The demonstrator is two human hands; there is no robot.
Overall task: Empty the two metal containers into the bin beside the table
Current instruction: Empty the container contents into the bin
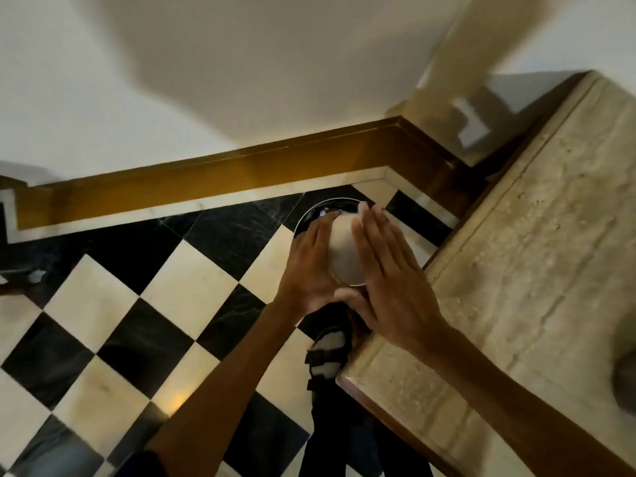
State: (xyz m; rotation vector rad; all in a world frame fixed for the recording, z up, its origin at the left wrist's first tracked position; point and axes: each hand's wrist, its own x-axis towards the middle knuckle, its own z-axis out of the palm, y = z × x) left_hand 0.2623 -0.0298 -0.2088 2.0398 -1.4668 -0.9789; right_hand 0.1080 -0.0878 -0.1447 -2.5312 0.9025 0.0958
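Observation:
A metal container (345, 251) is held between my two palms, tilted with its mouth facing away from me. My left hand (309, 270) presses its left side and my right hand (389, 270) presses its right side, fingers stretched flat. It hangs just above the round black bin (311, 215) that stands on the floor beside the table; only the bin's far rim shows past my hands. At the right edge, a blurred grey round shape (624, 380) lies on the table; I cannot tell what it is.
The stone-topped table (516, 304) fills the right side, its edge close to my right wrist. A black-and-white checkered floor (137, 321) spreads to the left, bounded by a brown skirting board (206, 180). My sandalled foot (328, 356) stands by the table corner.

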